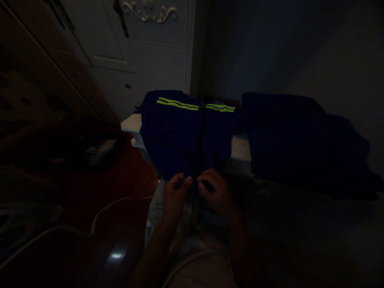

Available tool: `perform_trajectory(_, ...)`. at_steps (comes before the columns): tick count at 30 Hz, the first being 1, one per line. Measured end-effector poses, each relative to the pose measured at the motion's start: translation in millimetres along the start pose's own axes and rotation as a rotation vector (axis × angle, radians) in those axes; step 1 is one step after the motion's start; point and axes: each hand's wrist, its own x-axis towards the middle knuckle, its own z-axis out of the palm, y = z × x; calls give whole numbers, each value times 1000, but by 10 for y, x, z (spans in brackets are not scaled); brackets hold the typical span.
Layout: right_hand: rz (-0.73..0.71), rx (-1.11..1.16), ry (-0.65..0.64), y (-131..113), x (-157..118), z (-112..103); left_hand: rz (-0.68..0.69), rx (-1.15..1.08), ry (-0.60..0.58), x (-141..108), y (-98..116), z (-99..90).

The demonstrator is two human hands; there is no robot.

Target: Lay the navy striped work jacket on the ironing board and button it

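A dark blue work jacket (172, 132) with yellow-green reflective stripes lies over a white table, its lower end hanging off the front edge toward me. My left hand (175, 192) pinches that hanging hem between thumb and fingers. Close beside it on the right, my right hand (215, 190) is closed in a pinch at the jacket's front opening, near the bottom. The light is dim, so any small part between the fingertips cannot be made out.
More dark blue cloth (306, 140) is draped over the right part of the white table (240, 147). Behind stands a white cabinet (159, 64) with carved trim. A white cable (99, 214) runs across the reddish floor (126, 176) at left, near a dark bundle (99, 150).
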Motion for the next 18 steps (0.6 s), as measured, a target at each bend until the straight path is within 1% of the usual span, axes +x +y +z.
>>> perform_trajectory(3,89,75,54,29,1,49,-3,7,-35,11,-7,2)
perform_trajectory(6,127,106,118,35,2,98,-15,24,-32,-5,-22,-3)
perform_trajectory(11,123,103,121,14,4,108,18,115,-38,-50,-13,-30)
perform_trajectory(14,151,149,123,16,-4,83,8,133,-42,-52,19,-35)
perform_trajectory(18,239,245,113,44,-26,71,16,117,-125,-12,54,-39)
